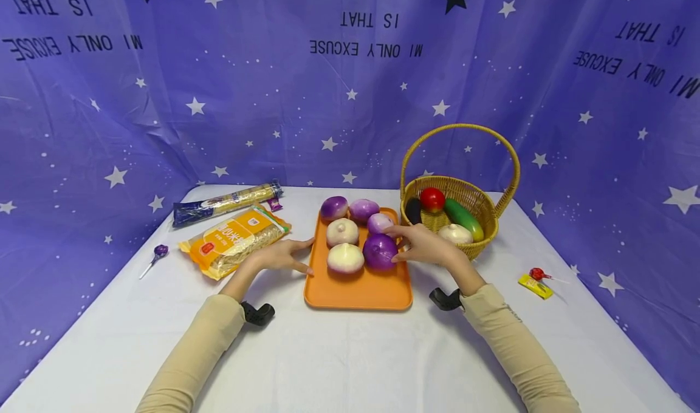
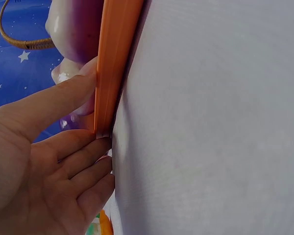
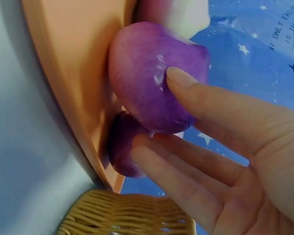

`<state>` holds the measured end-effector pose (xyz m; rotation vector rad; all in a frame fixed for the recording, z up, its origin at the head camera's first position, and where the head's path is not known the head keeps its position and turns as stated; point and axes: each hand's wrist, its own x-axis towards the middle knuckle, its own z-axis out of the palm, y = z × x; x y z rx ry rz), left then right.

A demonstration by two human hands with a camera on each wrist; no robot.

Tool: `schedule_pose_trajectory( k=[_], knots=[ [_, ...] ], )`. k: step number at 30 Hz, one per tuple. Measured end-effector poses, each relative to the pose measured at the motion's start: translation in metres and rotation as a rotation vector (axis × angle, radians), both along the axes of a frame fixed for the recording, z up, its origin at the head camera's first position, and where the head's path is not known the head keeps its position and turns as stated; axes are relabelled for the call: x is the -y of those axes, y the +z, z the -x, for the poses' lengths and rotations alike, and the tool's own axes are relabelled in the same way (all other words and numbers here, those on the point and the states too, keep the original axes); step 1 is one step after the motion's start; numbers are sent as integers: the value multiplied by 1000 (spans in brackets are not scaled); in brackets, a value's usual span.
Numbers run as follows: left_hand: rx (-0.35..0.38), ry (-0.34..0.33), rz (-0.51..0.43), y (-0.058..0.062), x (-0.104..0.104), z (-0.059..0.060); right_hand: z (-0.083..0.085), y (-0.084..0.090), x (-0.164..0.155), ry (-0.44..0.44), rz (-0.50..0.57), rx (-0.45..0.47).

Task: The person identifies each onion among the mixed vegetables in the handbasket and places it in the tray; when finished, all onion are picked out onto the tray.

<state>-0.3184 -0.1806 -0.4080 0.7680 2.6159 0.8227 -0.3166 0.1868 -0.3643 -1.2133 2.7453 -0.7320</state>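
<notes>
An orange tray (image 1: pixel 358 299) carries several onion-like vegetables, some purple and some whitish. My right hand (image 1: pixel 423 244) has its thumb and fingers on opposite sides of the glossy purple onion (image 1: pixel 380 252) at the tray's right edge, pinching it. In the right wrist view, the thumb lies on this onion (image 3: pixel 152 81), and the fingers reach past it to a darker purple one (image 3: pixel 127 149). My left hand (image 1: pixel 281 256) touches the tray's left rim with thumb and fingertips, fingers loosely extended. Two whitish onions (image 1: pixel 345 259) (image 1: pixel 342 232) form the tray's left column.
A wicker basket (image 1: pixel 487 203) at back right holds a tomato, a cucumber-like vegetable, a dark vegetable and a whitish onion. Left are an orange food packet (image 1: pixel 237 240), a long noodle packet (image 1: pixel 226 203) and a purple lollipop (image 1: pixel 160 251). A red lollipop (image 1: pixel 538 274) and yellow wrapper (image 1: pixel 536 286) lie right.
</notes>
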Motion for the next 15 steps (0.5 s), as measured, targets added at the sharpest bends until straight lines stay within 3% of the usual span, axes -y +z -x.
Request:
schedule_pose_trajectory(
  k=[5,15],
  knots=[
    [11,-3,-1,1,0,0,-1,2,0,-8,-28,1],
    [20,8,-1,0,0,0,-5,35,-26,-63,18,-71]
  ],
)
